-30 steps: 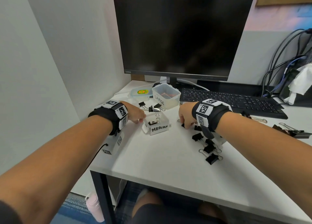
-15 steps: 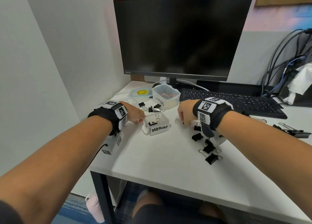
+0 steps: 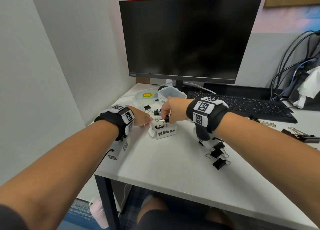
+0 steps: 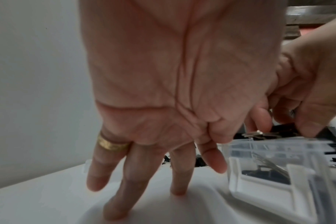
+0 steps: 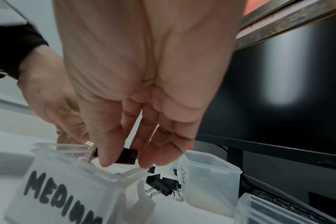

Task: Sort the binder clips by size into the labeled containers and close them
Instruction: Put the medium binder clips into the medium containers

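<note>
Over the open clear container marked MEDIUM [image 3: 166, 133] [image 5: 67, 181], my right hand [image 3: 163, 114] [image 5: 125, 162] pinches a small black binder clip [image 3: 167, 119] [image 5: 128, 155] between thumb and fingers. Black clips lie inside the container. My left hand [image 3: 144, 121] [image 4: 153, 181] rests on the table against the container's [image 4: 278, 174] left side, fingers straight, holding nothing. The clear container marked LARGE [image 3: 171, 92] [image 5: 207, 174] stands open behind. Several black clips [image 3: 218, 155] lie on the table to the right, under my right wrist.
A few clips [image 3: 152, 110] [image 5: 163, 184] lie between the two containers. A clear lid [image 3: 146, 95] lies at the back left. Big clips [image 3: 301, 134] sit at the far right. A keyboard [image 3: 242, 105] and monitor [image 3: 190, 39] stand behind; a wall runs along the left.
My right hand has lifted a clip off the table and carried it left, over the MEDIUM container. The left hand has stayed beside the container.
</note>
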